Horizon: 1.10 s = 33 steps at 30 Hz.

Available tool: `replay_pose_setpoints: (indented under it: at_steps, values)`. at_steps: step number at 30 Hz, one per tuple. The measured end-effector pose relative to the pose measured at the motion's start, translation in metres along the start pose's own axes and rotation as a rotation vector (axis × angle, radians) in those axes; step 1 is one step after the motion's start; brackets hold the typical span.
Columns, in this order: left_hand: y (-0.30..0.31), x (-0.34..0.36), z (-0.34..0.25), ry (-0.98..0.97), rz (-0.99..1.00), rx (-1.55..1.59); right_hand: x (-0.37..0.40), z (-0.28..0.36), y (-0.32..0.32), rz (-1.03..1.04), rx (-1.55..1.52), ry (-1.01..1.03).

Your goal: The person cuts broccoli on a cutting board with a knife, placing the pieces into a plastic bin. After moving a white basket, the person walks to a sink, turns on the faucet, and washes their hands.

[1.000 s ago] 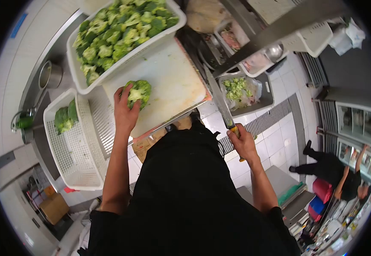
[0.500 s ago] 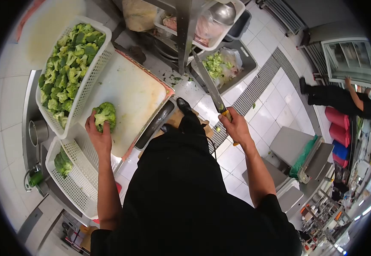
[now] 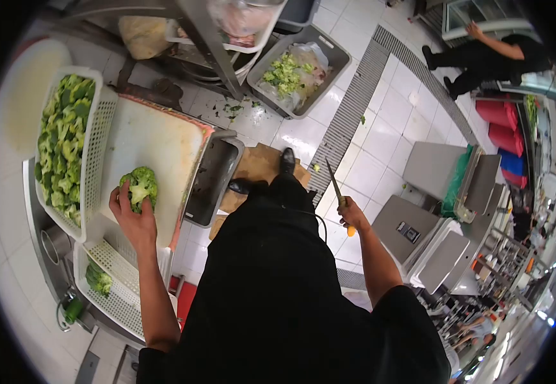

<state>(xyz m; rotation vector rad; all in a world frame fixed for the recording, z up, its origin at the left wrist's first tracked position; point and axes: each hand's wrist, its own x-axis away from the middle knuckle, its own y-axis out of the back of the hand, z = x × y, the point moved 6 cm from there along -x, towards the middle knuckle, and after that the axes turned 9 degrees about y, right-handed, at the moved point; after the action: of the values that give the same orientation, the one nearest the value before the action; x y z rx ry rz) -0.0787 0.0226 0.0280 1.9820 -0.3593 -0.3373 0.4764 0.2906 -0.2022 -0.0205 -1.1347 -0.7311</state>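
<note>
My left hand (image 3: 135, 217) grips a head of broccoli (image 3: 142, 187) with its fingers around the near side, on the white cutting board (image 3: 162, 131). Away from the board, out to the right over the floor, my right hand (image 3: 353, 214) is closed round the yellow handle of a knife (image 3: 335, 179). Its blade points up and away from me. Left of the board, a white perforated basket (image 3: 96, 128) is heaped with cut broccoli florets (image 3: 66, 147). Closer to me, a second white basket (image 3: 121, 307) holds another broccoli head (image 3: 98, 280).
Beside the board sits a dark grey tub (image 3: 214, 169). A grey bin (image 3: 338, 64) with green scraps stands on the tiled floor near a drain grate (image 3: 354, 112). Grey lidded bins (image 3: 396, 230) are at the right. Another person (image 3: 483, 57) stands at the far right.
My right hand has lowered the knife, its blade swinging away from the scrap bin. The camera view has shifted. My left hand still holds the broccoli on the board.
</note>
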Motion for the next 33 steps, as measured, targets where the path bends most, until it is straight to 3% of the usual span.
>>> replay_pose_setpoints:
  at_steps: [3,5,7,9,13,17,18,26,30,33]
  values:
    - [-0.014,0.002,-0.030,-0.062,0.063,-0.026,-0.030,-0.043,0.002,-0.009,0.004,-0.159]
    - [-0.020,-0.004,-0.031,-0.136,0.025,-0.148,-0.057,-0.059,-0.002,0.006,0.050,-0.147]
    - [-0.022,-0.007,-0.041,-0.079,0.095,-0.166,-0.083,-0.087,-0.009,-0.032,-0.089,-0.206]
    - [-0.021,-0.010,-0.041,-0.115,0.094,-0.240,-0.128,-0.127,-0.014,-0.014,0.018,-0.196]
    - [-0.023,-0.009,-0.037,-0.096,0.143,-0.298,-0.157,-0.113,-0.003,-0.065,-0.074,-0.365]
    - [-0.027,0.001,-0.050,-0.035,0.163,-0.372,-0.211,-0.143,-0.014,-0.076,-0.047,-0.303]
    - [-0.029,0.004,-0.052,-0.043,0.171,-0.385,-0.240,-0.179,-0.025,-0.080,0.125,-0.229]
    - [-0.022,0.009,-0.033,0.120,0.147,-0.431,-0.304,-0.206,-0.040,-0.006,0.024,-0.413]
    - [-0.023,0.010,-0.032,0.202,0.088,-0.437,-0.372,-0.265,-0.065,-0.021,0.126,-0.262]
    - [-0.021,0.010,-0.030,0.236,0.068,-0.436,-0.368,-0.236,-0.055,0.073,-0.044,-0.510]
